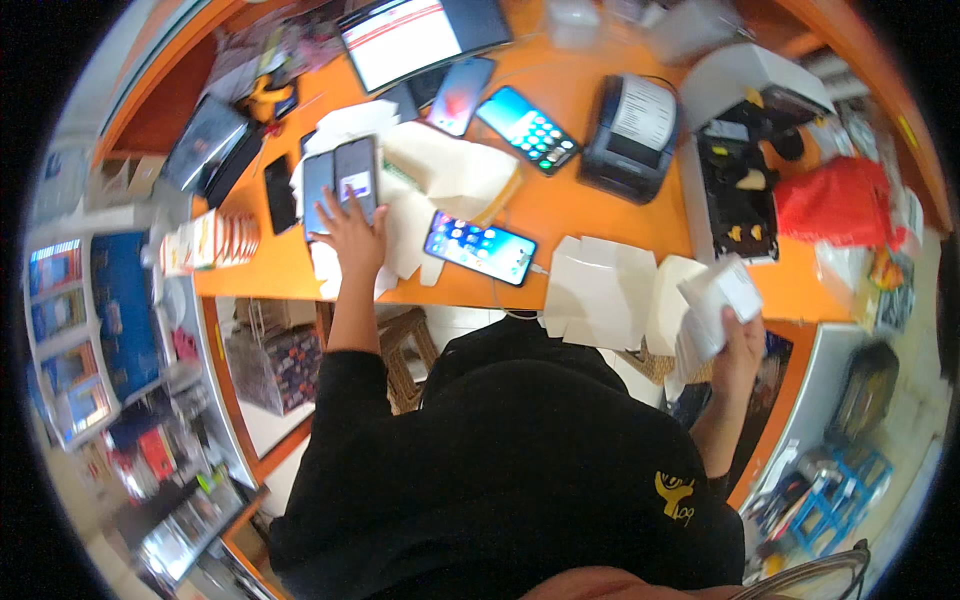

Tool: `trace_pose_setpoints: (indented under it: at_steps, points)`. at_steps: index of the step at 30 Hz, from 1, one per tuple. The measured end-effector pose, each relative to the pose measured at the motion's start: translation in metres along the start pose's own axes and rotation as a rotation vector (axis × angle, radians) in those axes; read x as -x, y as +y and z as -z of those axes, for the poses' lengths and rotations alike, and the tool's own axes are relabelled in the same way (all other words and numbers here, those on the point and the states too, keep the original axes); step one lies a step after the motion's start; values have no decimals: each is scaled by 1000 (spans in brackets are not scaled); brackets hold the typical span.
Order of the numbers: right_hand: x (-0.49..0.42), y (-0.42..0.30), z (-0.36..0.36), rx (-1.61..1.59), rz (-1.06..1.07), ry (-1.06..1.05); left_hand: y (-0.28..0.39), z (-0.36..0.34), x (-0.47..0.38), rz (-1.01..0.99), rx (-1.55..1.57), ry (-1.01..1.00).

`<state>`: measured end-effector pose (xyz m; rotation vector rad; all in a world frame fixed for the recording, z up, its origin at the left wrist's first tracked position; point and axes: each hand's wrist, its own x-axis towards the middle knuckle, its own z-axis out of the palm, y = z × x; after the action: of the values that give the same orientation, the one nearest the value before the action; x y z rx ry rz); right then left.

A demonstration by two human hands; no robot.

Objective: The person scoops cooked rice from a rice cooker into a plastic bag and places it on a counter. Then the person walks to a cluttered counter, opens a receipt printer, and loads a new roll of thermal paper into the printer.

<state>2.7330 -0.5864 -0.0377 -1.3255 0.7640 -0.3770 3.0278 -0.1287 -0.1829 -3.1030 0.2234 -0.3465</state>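
Note:
My left hand (351,231) rests with fingers spread over two dark smartphones lying side by side, a grey-blue one (319,184) and a black one (363,161) with a small white patch on it. Both lie on unfolded white cardboard (409,232). At the desk's right front, my right hand (739,341) grips a thin white packet (709,307) bearing a white label. Part of the packet hangs below the desk edge. Between my hands, a lit smartphone (480,247) has a cable in its right end. A flattened white carton (598,289) overhangs the front edge.
A label printer (634,139) and an opened grey machine (731,165) stand at the right, beside a red bag (836,202). More lit phones (529,127) lie below a monitor (420,37). Stacked paper boxes (214,241) sit at the left edge of the orange desk (555,217).

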Motion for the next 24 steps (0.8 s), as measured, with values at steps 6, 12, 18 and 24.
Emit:
trace_pose_setpoints:
  at_steps: [6, 12, 18, 24]
  points:
    - [7, -6, -87, 30, 6, -377, 131, 122, -3, -412, 1244, -383]
    - [-23, -16, -136, 402, 22, -695, 195, 121, 37, -130, 1815, -970]
    - [-133, 7, -131, 638, 219, -98, 181, 136, 39, 20, 1816, -943]
    - [-179, 35, -134, 897, 234, 19, 158, 141, 39, 25, 1835, -924]
